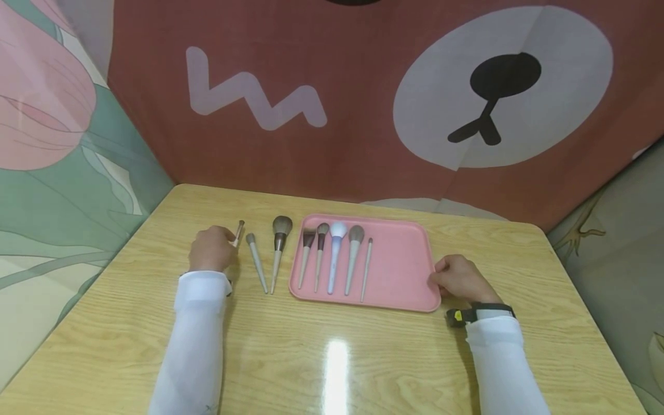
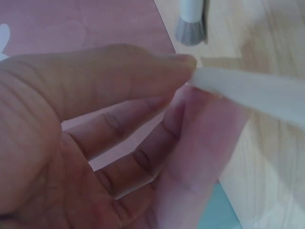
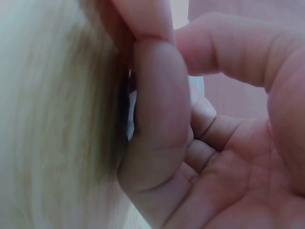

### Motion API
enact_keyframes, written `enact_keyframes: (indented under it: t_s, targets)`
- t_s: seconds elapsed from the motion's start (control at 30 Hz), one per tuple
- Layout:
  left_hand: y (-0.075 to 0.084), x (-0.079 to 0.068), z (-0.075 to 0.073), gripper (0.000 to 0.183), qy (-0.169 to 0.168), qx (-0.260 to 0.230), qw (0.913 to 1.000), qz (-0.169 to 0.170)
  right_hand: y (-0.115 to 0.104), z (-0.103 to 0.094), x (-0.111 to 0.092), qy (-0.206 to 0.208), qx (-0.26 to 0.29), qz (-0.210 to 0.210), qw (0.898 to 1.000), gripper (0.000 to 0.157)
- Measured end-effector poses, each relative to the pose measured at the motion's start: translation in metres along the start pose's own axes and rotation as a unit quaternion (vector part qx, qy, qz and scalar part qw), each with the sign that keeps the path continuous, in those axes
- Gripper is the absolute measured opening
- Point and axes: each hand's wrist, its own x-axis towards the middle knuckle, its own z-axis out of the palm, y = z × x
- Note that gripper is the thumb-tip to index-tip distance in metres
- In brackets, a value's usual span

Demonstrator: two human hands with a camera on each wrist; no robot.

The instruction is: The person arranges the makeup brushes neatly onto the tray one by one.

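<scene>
Between thumb and fingertips my left hand [image 1: 211, 248] pinches a small makeup brush [image 1: 240, 229] at the left of the table; its pale handle fills the right of the left wrist view. Just right of it lie a thin makeup brush with a grey head [image 1: 257, 262] and a large fluffy makeup brush [image 1: 280, 242]. My right hand [image 1: 460, 278] grips the right rim of a pink tray [image 1: 402, 265], thumb and fingers together there. In the tray several makeup brushes lie side by side, among them a white-headed one [image 1: 336, 248] and a very thin one [image 1: 367, 268].
The wooden table [image 1: 280, 357] ends at a brown wall hanging [image 1: 259, 155] with a cartoon face along its back edge. Patterned cloth [image 1: 67, 213] hangs at the left side. Bare tray floor shows right of the thin brush.
</scene>
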Motion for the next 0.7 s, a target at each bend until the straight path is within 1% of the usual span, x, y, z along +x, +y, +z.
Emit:
enact_keyframes:
  t_s: [0.13,0.27,0.37,0.53,0.7]
  targets:
    - [0.003,-0.001,0.002,0.04,0.002,-0.012,0.9998,0.017,-0.001,0.0,0.0,-0.001,0.001,0.003,1.0,0.029]
    - [0.006,0.0,0.004,0.04,-0.005,-0.03,0.9993,0.021,-0.001,0.0,-0.001,-0.001,0.001,0.002,1.0,0.029]
    - [0.008,0.001,0.007,0.039,-0.005,-0.034,0.9991,0.025,-0.001,0.0,-0.001,-0.001,-0.001,0.001,1.0,0.029]
    - [0.017,0.0,0.012,0.038,-0.007,-0.045,0.9986,0.029,-0.001,0.0,-0.001,-0.001,-0.008,0.003,1.0,0.03]
    - [0.026,-0.001,0.016,0.036,-0.017,-0.054,0.9978,0.036,0.0,0.0,0.0,-0.001,-0.011,-0.001,1.0,0.032]
